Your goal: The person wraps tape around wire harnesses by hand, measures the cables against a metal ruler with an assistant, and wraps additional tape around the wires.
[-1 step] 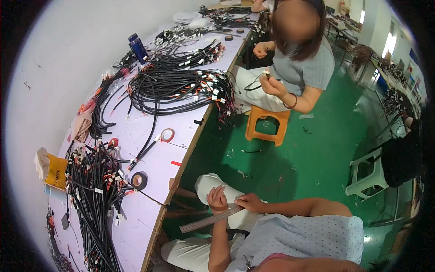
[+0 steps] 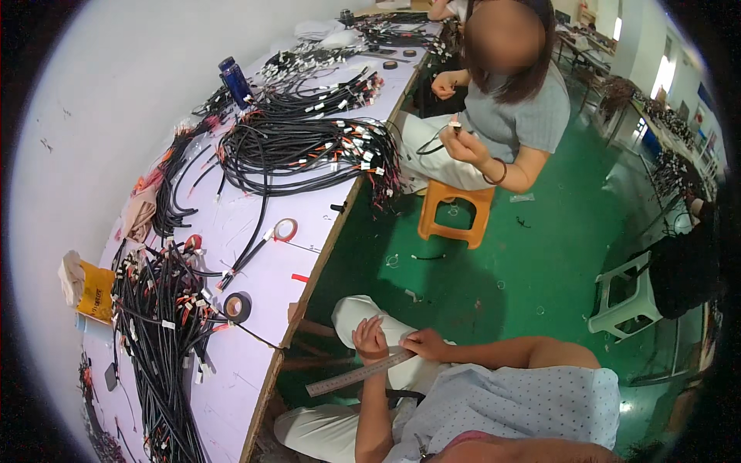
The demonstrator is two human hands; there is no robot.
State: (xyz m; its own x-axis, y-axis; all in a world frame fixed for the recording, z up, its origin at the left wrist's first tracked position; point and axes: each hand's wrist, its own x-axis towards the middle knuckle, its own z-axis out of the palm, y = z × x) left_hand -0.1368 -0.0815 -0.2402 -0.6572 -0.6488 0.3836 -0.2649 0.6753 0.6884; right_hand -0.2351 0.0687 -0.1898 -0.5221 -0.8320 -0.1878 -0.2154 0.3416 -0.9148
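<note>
My right hand [image 2: 426, 344] is closed on one end of a steel ruler [image 2: 359, 373] above my lap. The ruler slants down to the left and crosses my left wrist. Just left of that grip is my left hand [image 2: 370, 338], raised with its fingers loosely bent and apart; nothing shows in it. A piece of black cable [image 2: 403, 394] lies at my lap below the ruler, partly hidden by my arm and shirt.
Black cable bundles [image 2: 154, 363] and a black tape roll [image 2: 237, 307] lie on the table [image 2: 255, 355] at left. A red tape roll [image 2: 285, 229] is farther along. A co-worker [image 2: 509, 108] holds a cable on an orange stool [image 2: 455, 214]. A white stool [image 2: 625, 297] stands right.
</note>
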